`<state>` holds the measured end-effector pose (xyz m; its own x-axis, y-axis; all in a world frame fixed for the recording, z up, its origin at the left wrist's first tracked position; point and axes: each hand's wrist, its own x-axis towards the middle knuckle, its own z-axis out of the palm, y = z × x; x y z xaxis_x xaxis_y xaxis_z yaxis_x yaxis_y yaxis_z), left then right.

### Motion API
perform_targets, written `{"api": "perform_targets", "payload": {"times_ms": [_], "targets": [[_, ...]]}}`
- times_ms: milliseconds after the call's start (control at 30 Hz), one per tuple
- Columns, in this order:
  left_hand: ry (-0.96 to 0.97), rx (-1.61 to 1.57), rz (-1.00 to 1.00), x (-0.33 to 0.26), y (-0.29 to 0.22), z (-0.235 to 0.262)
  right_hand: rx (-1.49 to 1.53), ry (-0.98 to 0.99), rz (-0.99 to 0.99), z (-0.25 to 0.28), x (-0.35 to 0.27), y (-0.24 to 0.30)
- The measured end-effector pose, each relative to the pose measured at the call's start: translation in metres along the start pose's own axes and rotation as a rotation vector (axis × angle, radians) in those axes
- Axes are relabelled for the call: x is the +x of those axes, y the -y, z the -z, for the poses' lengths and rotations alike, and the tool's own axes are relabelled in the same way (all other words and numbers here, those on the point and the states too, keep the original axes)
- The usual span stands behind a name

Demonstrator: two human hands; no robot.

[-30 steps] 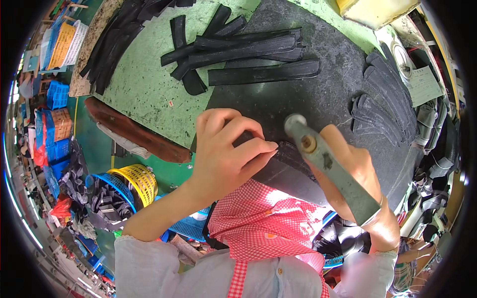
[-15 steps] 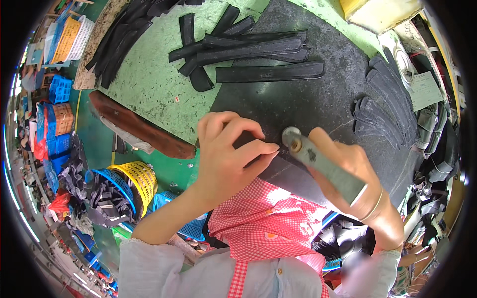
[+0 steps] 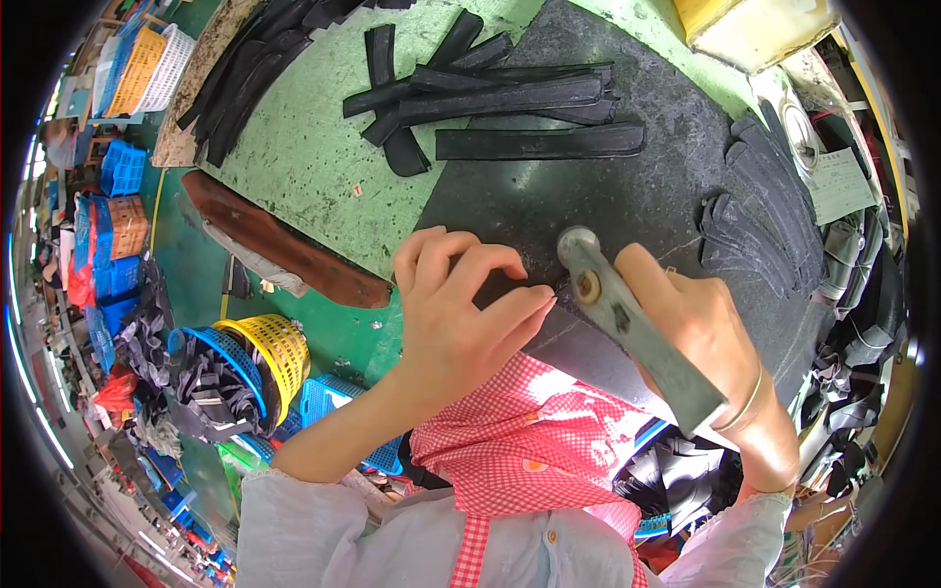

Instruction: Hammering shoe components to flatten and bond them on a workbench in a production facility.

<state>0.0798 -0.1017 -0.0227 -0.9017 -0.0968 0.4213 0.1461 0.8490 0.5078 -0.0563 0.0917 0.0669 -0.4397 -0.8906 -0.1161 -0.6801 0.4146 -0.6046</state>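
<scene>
My left hand point(image 3: 461, 314) lies palm down on a large black rubber sheet point(image 3: 598, 196), fingers bent and pressing near its front edge. My right hand point(image 3: 696, 323) grips a grey metal cutter with a round head point(image 3: 613, 314), held slanted, its head touching the sheet just right of my left fingertips. Several cut black strips point(image 3: 490, 93) lie in a loose pile at the far side of the sheet.
The sheet rests on a worn green table point(image 3: 294, 157). A stack of curved black pieces point(image 3: 765, 216) sits at the right. Dark strips on a board point(image 3: 245, 78) are at the far left. Yellow and blue baskets point(image 3: 245, 363) with scraps stand on the floor below.
The cutter's head has moved left and away from me across the sheet, closer to my left fingertips. My left hand has stayed pressed on the sheet.
</scene>
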Motion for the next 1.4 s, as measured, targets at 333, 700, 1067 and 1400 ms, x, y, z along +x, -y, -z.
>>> {"api": "perform_targets", "payload": {"times_ms": [333, 700, 1067, 1400], "targets": [[0.370, -0.184, -0.097, -0.048, -0.058, -0.015, -0.006, 0.069, -0.025, 0.003, 0.000, 0.007], [0.342, -0.298, -0.232, 0.027, -0.055, -0.038, 0.322, -0.308, -0.091, 0.008, -0.057, -0.022], [0.416, -0.252, -0.352, 0.064, -0.046, -0.046, 0.234, -0.110, -0.368, 0.001, -0.143, -0.007], [0.463, -0.356, -0.493, 0.083, -0.039, -0.059, 0.313, -0.064, -0.366, -0.018, -0.145, -0.017]]}}
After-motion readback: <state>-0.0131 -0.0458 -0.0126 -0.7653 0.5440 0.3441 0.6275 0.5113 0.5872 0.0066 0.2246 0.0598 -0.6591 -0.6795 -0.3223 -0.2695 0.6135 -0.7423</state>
